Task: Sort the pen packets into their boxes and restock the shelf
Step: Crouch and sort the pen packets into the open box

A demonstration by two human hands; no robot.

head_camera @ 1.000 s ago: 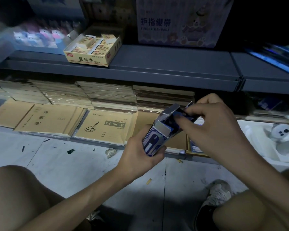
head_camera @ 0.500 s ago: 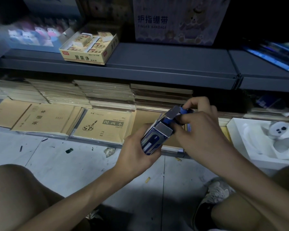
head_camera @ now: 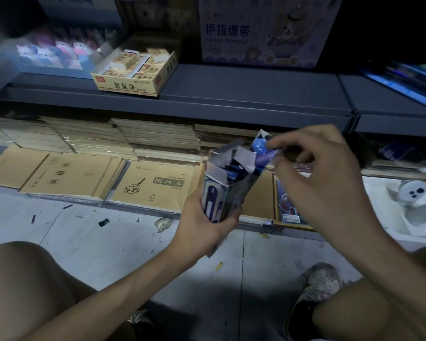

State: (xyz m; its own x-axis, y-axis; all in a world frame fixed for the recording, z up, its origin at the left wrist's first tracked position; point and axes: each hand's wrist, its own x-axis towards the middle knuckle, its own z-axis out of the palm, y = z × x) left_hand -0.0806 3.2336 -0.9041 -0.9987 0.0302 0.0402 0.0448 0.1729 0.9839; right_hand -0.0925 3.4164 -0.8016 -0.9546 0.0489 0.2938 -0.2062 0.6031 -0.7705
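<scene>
My left hand (head_camera: 204, 226) grips the lower part of a tall blue-and-white pen box (head_camera: 215, 195), held nearly upright with its top flaps open. Dark pen packets show inside the opening. My right hand (head_camera: 322, 178) hovers at the box's upper right and pinches the blue top of a pen packet (head_camera: 262, 148) that sticks out of the box mouth. More blue packets (head_camera: 289, 210) lie on the bottom shelf behind my right wrist, partly hidden.
The grey upper shelf (head_camera: 231, 94) carries a yellow eraser box (head_camera: 135, 70) and a purple finger-bandage carton (head_camera: 263, 30). Tan notebooks (head_camera: 153, 185) lie in stacks on the bottom shelf. A white tray (head_camera: 379, 193) with a plush toy sits right. My knees and a shoe frame the tiled floor.
The box has tipped from a slant to nearly upright. My right hand moved from covering the box mouth to its upper right, now pinching the packet's top.
</scene>
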